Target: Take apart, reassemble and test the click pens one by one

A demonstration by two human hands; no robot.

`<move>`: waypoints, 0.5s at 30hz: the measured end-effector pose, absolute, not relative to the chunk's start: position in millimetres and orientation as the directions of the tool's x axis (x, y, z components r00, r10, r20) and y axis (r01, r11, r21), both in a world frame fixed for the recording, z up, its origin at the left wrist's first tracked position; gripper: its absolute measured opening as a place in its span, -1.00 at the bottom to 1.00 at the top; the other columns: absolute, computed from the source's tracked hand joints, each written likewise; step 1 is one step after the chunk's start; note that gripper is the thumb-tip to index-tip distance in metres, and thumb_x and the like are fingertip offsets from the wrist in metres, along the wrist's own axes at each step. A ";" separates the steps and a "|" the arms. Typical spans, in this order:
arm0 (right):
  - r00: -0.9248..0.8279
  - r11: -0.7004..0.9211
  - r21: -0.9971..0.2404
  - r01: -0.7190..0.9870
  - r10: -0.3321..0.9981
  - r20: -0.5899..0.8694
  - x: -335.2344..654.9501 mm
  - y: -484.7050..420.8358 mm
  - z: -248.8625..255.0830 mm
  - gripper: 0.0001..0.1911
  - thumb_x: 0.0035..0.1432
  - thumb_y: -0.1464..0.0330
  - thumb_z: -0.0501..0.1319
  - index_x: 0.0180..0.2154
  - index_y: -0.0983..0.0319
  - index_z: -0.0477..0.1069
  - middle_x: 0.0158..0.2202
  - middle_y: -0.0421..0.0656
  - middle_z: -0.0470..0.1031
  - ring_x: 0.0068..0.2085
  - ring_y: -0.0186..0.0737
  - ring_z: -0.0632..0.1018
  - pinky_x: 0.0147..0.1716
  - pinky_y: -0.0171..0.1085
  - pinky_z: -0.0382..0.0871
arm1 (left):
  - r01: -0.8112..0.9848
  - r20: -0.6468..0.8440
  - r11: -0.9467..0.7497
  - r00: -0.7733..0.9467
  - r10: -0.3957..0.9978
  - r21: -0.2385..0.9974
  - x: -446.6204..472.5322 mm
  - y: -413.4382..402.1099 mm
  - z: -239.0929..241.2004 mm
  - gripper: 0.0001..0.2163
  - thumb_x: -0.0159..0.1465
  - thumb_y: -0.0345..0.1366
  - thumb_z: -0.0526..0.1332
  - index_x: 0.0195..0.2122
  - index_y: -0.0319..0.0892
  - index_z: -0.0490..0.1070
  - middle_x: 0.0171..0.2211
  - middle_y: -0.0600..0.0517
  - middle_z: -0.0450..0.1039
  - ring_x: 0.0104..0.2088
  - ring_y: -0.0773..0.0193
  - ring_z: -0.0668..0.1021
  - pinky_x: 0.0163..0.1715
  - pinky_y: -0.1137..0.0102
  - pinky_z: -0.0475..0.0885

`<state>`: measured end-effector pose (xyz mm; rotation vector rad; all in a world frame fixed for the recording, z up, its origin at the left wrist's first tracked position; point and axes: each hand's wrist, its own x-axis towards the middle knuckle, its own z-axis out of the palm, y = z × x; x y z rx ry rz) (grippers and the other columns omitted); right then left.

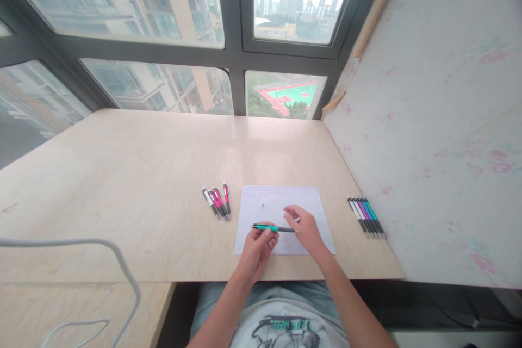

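My left hand point(259, 247) is closed on a green-and-black ballpoint pen point(267, 228), which lies nearly level with its tip pointing right. My right hand point(305, 227) hovers at the tip end of the pen. Its fingers are loosely bent and a little apart, with nothing visible in them. Beneath both hands lies a white sheet of paper point(248, 212) with rows of small writing along its top edge. A tiny dark piece point(262, 205), too small to identify, rests on the paper above the pen.
Several pink and white pens point(219, 204) lie left of the paper. On the right, near the flowered wall point(428, 147), more pens point(366, 217) lie in a neat row. A grey cable point(118, 253) loops over the table point(142, 185) at left. Windows point(285, 0) stand behind.
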<state>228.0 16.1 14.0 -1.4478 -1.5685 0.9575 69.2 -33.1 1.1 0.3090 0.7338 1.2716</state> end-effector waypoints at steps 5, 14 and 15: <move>-0.265 0.283 -0.613 0.737 0.956 0.123 186.6 53.8 9.4 -0.72 0.21 0.38 0.13 -0.04 0.19 0.46 -0.19 -0.09 0.53 -0.24 -0.20 0.52 -0.22 -0.26 0.38 | -0.771 -0.335 0.297 0.115 0.935 0.564 68.4 -31.5 -1.6 -0.75 0.06 -0.29 0.46 -0.27 -0.25 0.54 -0.43 0.02 0.50 -0.39 0.38 0.52 -0.34 0.51 0.42; -0.370 0.371 -0.519 0.770 0.922 0.111 168.5 63.8 9.6 -0.84 0.22 0.47 0.14 -0.35 0.20 0.48 -0.31 -0.11 0.52 -0.27 -0.22 0.52 -0.31 -0.32 0.33 | -0.765 -0.351 0.314 0.123 0.928 0.562 67.8 -29.6 -6.3 -0.72 0.03 -0.27 0.48 -0.26 -0.24 0.53 -0.39 0.00 0.53 -0.39 0.39 0.53 -0.33 0.50 0.44; -0.360 0.363 -0.537 0.762 0.926 0.114 172.3 60.3 9.4 -0.83 0.21 0.48 0.14 -0.37 0.21 0.48 -0.32 -0.12 0.52 -0.29 -0.25 0.51 -0.31 -0.34 0.33 | -0.765 -0.356 0.316 0.122 0.927 0.562 67.7 -29.3 -6.5 -0.71 0.02 -0.27 0.49 -0.26 -0.24 0.53 -0.39 0.00 0.52 -0.40 0.39 0.53 -0.33 0.50 0.44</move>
